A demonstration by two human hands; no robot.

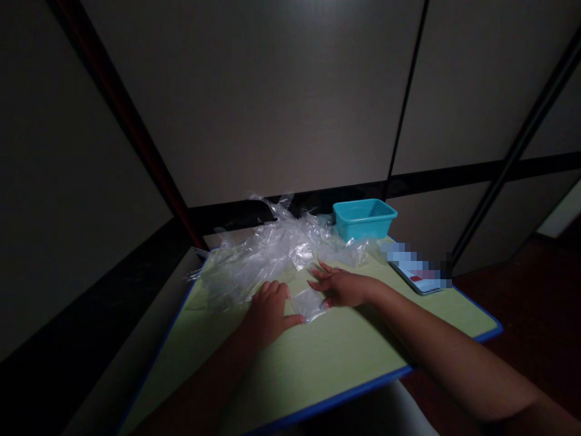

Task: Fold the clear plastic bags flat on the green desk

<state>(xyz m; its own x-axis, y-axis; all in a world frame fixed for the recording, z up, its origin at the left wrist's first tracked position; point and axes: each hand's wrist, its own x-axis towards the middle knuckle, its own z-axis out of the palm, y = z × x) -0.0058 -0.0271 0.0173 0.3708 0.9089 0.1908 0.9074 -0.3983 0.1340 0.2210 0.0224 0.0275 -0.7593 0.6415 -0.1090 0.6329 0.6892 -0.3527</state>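
Observation:
A small folded clear plastic bag (308,304) lies flat on the table between my two hands. My left hand (269,312) rests on the tabletop to its left, thumb stretched out to the bag's near edge and fingers slightly bent. From the right, my right hand (341,287) reaches over with its fingers apart, its thumb touching the bag's right side. Neither hand grips anything. Just beyond them spreads a loose heap of crumpled clear plastic bags (272,248), whose separate pieces are hard to tell apart.
A turquoise plastic basket (365,229) stands at the table's back right. To the right lies a phone-like flat object (420,278), partly blurred out. The pale yellow-green table (308,369) has a blue edge. Behind it rise large cabinet panels (281,109).

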